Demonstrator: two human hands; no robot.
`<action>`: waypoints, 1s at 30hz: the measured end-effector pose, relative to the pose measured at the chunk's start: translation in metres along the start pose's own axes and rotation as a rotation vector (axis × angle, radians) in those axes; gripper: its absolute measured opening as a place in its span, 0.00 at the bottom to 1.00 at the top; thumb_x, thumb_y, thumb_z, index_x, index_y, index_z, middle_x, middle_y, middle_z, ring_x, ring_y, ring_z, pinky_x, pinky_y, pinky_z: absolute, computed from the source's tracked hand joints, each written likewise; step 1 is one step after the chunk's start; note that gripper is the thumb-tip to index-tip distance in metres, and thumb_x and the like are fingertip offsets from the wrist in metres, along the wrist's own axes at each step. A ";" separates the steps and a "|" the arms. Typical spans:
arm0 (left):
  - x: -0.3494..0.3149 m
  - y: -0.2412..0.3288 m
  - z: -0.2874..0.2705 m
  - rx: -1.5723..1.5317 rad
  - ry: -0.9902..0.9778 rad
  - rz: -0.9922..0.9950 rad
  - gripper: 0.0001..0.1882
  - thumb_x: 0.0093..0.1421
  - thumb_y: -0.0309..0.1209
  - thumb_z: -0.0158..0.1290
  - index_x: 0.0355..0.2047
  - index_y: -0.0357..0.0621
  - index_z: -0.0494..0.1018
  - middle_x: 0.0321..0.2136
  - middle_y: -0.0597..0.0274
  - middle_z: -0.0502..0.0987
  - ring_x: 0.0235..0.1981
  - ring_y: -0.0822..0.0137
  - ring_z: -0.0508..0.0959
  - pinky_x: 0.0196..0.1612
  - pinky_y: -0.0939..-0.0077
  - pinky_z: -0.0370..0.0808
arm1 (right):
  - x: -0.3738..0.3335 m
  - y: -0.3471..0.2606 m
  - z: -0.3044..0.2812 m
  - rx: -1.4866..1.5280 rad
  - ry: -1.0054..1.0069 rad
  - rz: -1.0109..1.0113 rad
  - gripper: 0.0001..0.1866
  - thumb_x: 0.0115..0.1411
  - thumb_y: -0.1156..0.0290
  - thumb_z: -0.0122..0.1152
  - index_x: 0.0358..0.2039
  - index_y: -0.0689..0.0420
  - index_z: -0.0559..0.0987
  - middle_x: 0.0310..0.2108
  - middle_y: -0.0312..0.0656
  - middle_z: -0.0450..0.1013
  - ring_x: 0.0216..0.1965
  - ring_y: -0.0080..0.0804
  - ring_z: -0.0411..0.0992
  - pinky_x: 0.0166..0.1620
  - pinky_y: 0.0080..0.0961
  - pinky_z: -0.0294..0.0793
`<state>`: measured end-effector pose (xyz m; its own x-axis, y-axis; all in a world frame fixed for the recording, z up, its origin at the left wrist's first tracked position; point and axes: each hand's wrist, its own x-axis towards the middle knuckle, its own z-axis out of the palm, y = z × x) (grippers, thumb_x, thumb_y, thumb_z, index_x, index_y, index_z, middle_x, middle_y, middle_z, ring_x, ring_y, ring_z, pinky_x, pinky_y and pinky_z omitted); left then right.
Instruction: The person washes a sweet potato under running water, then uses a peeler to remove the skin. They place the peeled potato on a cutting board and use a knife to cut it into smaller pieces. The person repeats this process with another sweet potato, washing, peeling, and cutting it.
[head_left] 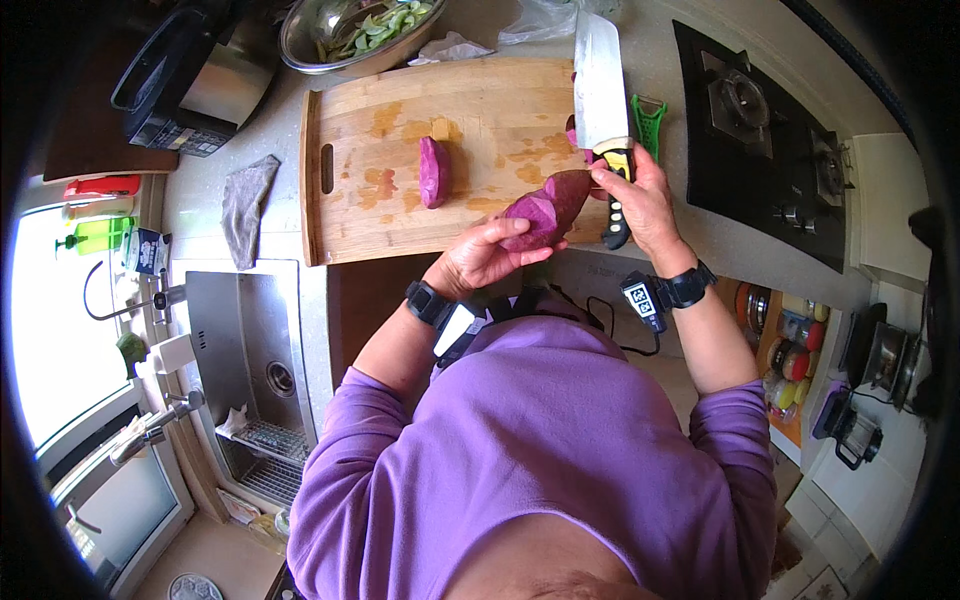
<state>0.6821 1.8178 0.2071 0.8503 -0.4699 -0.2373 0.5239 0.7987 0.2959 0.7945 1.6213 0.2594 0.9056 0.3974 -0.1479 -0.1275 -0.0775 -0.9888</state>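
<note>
My left hand is closed around a partly peeled purple sweet potato; bright purple flesh shows at its near end and dark skin remains at the other. My right hand grips the black and yellow handle of a kitchen knife, its broad blade pointing away over the board's right edge. The right fingertips meet the skin-covered end of the sweet potato. A peeled purple piece lies on the wooden cutting board. More purple bits show beside the blade, mostly hidden by it. A green peeler lies right of the knife.
A metal bowl with green vegetable slices stands behind the board. Left are a grey cloth, a sink and a dark appliance. A black gas hob is at the right, above shelves with several jars.
</note>
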 end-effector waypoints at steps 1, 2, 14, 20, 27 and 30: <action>0.002 -0.002 -0.003 -0.106 -0.005 0.000 0.32 0.57 0.31 0.54 0.59 0.35 0.53 0.54 0.44 0.64 0.54 0.45 0.67 0.53 0.63 0.72 | 0.000 -0.002 -0.001 -0.067 0.037 -0.015 0.16 0.56 0.75 0.58 0.45 0.59 0.70 0.32 0.33 0.70 0.31 0.20 0.71 0.34 0.18 0.75; 0.004 -0.003 -0.006 -0.223 -0.025 0.001 0.32 0.57 0.30 0.54 0.59 0.35 0.54 0.54 0.44 0.64 0.53 0.45 0.68 0.52 0.64 0.73 | -0.003 -0.003 -0.002 -0.120 0.066 -0.014 0.20 0.55 0.76 0.58 0.49 0.59 0.69 0.31 0.34 0.71 0.29 0.20 0.71 0.33 0.21 0.75; 0.009 -0.014 -0.020 0.040 0.363 0.263 0.13 0.55 0.24 0.54 0.41 0.41 0.70 0.38 0.62 0.74 0.41 0.66 0.73 0.44 0.74 0.72 | -0.069 0.005 -0.007 -0.934 -0.194 -0.358 0.24 0.49 0.76 0.62 0.49 0.58 0.68 0.31 0.50 0.73 0.32 0.49 0.73 0.33 0.38 0.73; 0.009 -0.017 -0.010 0.008 0.422 0.302 0.07 0.55 0.23 0.53 0.36 0.41 0.72 0.34 0.64 0.74 0.39 0.68 0.73 0.43 0.75 0.72 | -0.070 0.007 -0.005 -1.039 -0.256 -0.334 0.28 0.47 0.76 0.61 0.51 0.56 0.67 0.31 0.48 0.72 0.31 0.49 0.73 0.33 0.39 0.73; 0.007 -0.015 -0.011 0.025 0.451 0.282 0.07 0.55 0.22 0.53 0.36 0.40 0.71 0.32 0.64 0.74 0.35 0.69 0.73 0.40 0.77 0.72 | -0.070 0.002 -0.014 -1.041 -0.301 -0.350 0.26 0.48 0.76 0.61 0.49 0.57 0.68 0.31 0.49 0.73 0.31 0.50 0.73 0.33 0.40 0.73; 0.007 -0.013 -0.011 0.029 0.406 0.250 0.07 0.55 0.22 0.53 0.36 0.39 0.71 0.31 0.63 0.74 0.33 0.69 0.73 0.39 0.79 0.72 | -0.067 -0.001 -0.016 -1.023 -0.264 -0.304 0.23 0.49 0.75 0.60 0.48 0.58 0.69 0.30 0.50 0.73 0.31 0.51 0.73 0.33 0.40 0.73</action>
<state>0.6803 1.8082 0.1919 0.8649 -0.0754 -0.4962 0.3120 0.8552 0.4138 0.7400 1.5800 0.2706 0.7116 0.7022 -0.0210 0.5924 -0.6159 -0.5194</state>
